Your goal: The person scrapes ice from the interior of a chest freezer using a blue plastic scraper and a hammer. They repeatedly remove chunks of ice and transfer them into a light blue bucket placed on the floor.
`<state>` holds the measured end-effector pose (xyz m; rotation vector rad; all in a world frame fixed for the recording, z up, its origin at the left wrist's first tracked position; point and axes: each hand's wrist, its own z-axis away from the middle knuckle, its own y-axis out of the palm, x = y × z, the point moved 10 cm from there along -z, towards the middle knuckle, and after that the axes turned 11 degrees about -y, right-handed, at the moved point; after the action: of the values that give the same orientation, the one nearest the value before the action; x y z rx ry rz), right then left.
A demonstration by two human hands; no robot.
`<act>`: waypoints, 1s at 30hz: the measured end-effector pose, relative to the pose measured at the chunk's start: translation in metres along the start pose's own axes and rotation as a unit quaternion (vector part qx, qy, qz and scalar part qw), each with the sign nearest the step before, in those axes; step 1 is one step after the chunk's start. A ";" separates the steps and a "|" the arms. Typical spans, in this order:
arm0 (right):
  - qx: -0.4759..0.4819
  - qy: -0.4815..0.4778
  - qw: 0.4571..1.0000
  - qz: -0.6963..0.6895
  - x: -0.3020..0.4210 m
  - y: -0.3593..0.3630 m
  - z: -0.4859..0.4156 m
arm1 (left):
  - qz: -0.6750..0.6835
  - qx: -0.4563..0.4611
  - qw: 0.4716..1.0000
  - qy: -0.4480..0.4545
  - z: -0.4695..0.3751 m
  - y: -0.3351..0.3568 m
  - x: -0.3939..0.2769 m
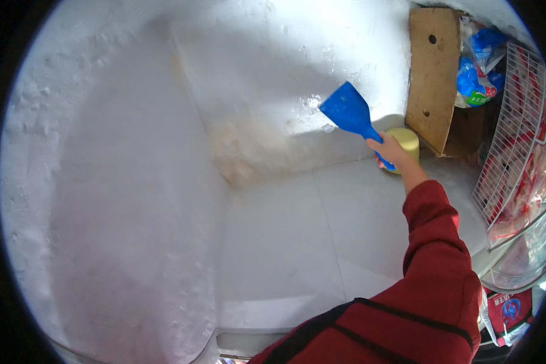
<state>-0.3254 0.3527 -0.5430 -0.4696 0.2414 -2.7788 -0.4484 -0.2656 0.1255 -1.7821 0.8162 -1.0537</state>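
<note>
My right hand [391,150], at the end of a dark red sleeve, grips the handle of a blue plastic scraper [347,109]. The scraper's wide blade points up and left, close to the frosted freezer wall [273,59]; whether it touches the ice I cannot tell. Bright, rough ice [313,102] shows beside the blade, and a small loose chip [327,128] lies below it. Just behind my hand stands a yellow cylindrical container [406,140], partly covered by the hand. My left hand is out of view.
A cardboard box [432,77] with blue-and-clear plastic bags [477,82] stands at the right. Next to it, a white wire rack [512,141] leans against bagged meat [528,182]. Thick frost [32,150] coats the left wall. Brownish staining [236,168] marks the corner above the floor [277,245].
</note>
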 end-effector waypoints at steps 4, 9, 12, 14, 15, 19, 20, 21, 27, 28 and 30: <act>0.030 -0.051 0.998 0.025 0.069 0.024 -0.052 | -0.188 -0.126 0.965 0.134 0.003 -0.005 -0.014; 0.025 -0.029 0.999 0.037 0.035 0.003 -0.011 | -0.105 -0.092 0.989 0.041 0.002 0.003 -0.055; 0.028 -0.033 0.999 -0.013 0.006 -0.005 -0.017 | -0.055 -0.094 0.993 0.043 0.000 -0.004 -0.027; 0.034 -0.057 0.998 0.022 0.042 0.003 -0.040 | 0.051 -0.102 0.993 0.030 0.004 -0.009 0.007; 0.024 -0.068 0.996 0.060 0.084 0.012 -0.059 | -0.009 -0.091 0.993 0.078 0.000 -0.001 -0.007; 0.072 -0.200 0.962 0.170 0.215 0.088 -0.090 | -0.197 -0.128 0.963 0.131 -0.005 0.003 -0.013; 0.102 -0.222 0.928 0.281 0.241 0.110 -0.081 | -0.236 -0.154 0.954 0.104 0.001 -0.005 -0.004; 0.075 -0.283 0.881 0.371 0.257 0.124 -0.071 | -0.254 -0.158 0.949 0.104 0.002 -0.003 -0.009; -0.053 -0.314 0.884 0.341 0.294 0.054 -0.004 | -0.235 -0.068 0.970 -0.004 0.001 0.001 -0.028; -0.100 -0.292 0.876 0.372 0.305 0.029 0.002 | -0.179 -0.048 0.982 -0.027 0.002 0.003 -0.036; -0.175 -0.240 0.844 0.446 0.331 -0.008 0.000 | -0.084 -0.013 0.996 -0.024 0.001 0.006 -0.045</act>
<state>-0.6248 0.2510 -0.4443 -0.8523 0.6543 -1.6432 -0.4669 -0.2296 0.1059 -1.9169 0.6635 -1.1086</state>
